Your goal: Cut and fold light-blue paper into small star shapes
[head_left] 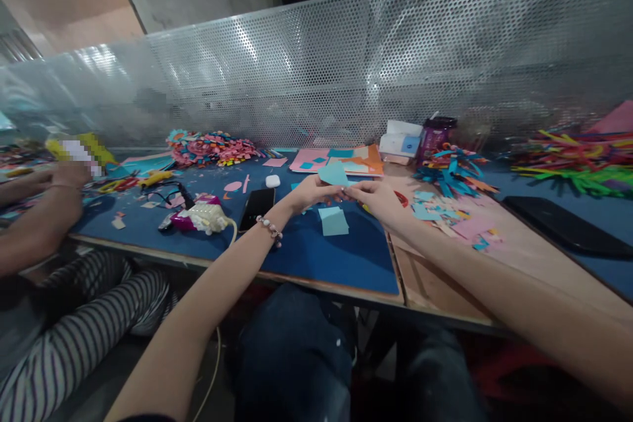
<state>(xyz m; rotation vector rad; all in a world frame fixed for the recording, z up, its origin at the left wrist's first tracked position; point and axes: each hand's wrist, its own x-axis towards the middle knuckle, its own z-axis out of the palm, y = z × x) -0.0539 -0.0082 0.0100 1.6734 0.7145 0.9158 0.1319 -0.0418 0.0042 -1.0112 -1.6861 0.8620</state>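
My left hand [310, 194] and my right hand [376, 200] meet over the blue mat [316, 257], fingers pinched together. Between them they hold a light blue paper piece [333, 174] that sticks up above the fingertips. A beaded bracelet [270, 229] circles my left wrist. Just below the hands, another light blue paper square [333, 221] lies flat on the mat. Red scissors handles [401, 198] peek out beside my right hand.
A black phone [257, 208], white earbud case [272, 180] and a glue gun [198, 217] lie left. Pink and orange sheets [341, 161], a tissue box [399, 140] and a purple jar [435, 135] stand behind. Paper scraps [450, 211] spread right. Another person [44, 224] sits at left.
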